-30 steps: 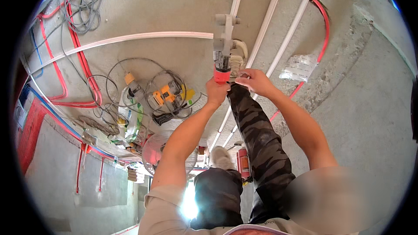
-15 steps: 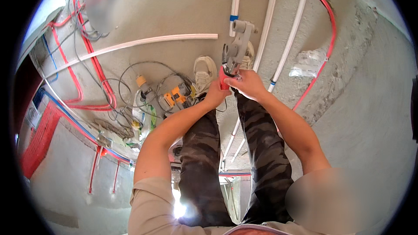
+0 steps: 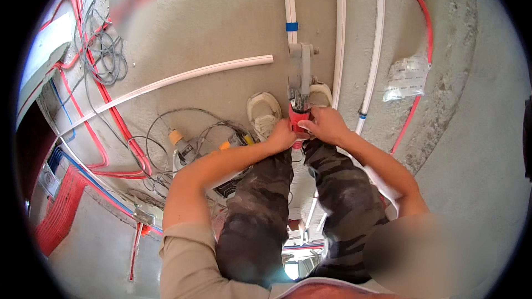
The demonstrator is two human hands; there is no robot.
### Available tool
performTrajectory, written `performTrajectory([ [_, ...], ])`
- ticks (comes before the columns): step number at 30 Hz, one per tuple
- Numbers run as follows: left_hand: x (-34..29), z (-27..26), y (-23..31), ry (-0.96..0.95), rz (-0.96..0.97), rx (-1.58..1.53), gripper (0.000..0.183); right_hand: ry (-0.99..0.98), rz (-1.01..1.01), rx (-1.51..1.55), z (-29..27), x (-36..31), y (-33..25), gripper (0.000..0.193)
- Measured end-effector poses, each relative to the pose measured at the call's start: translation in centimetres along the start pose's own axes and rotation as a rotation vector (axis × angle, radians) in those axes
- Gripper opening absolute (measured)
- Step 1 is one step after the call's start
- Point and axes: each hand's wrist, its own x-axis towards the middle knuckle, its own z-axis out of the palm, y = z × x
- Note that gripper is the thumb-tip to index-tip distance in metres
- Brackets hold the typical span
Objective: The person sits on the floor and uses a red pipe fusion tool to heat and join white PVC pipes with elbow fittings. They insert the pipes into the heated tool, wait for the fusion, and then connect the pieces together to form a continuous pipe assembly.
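One red-handled tool, lengthwise, head away

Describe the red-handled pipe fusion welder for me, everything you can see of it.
The pipe fusion welder has a red handle and a narrow, dull grey, metallic-looking plate, with rounded dies jutting from its sides at the far end and near the handle. The plate points away from the person, overlapping the right shoe in view. The left hand and right hand both grip the handle. Whether it is hot cannot be told.
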Motion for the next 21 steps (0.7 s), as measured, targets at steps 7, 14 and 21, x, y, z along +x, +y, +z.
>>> performTrajectory([
  [7, 0.5, -1.9, 0.2, -0.011, -0.023, 0.104, 0.04, 0.083, -0.18, -0.001, 0.7, 2.0, 1.6, 0.052],
  [14, 4.9, -2.5, -3.8, -0.014, -0.211, -0.154, 0.035, 0.117, -0.041, -0.059, 1.1, 4.8, 0.3, 0.05],
  [21, 1.0, -14.5, 2.2, 0.527, 0.271, 0.767, 0.018, -0.07, 0.099, -0.198, -0.7, 7.1, -0.4, 0.053],
])
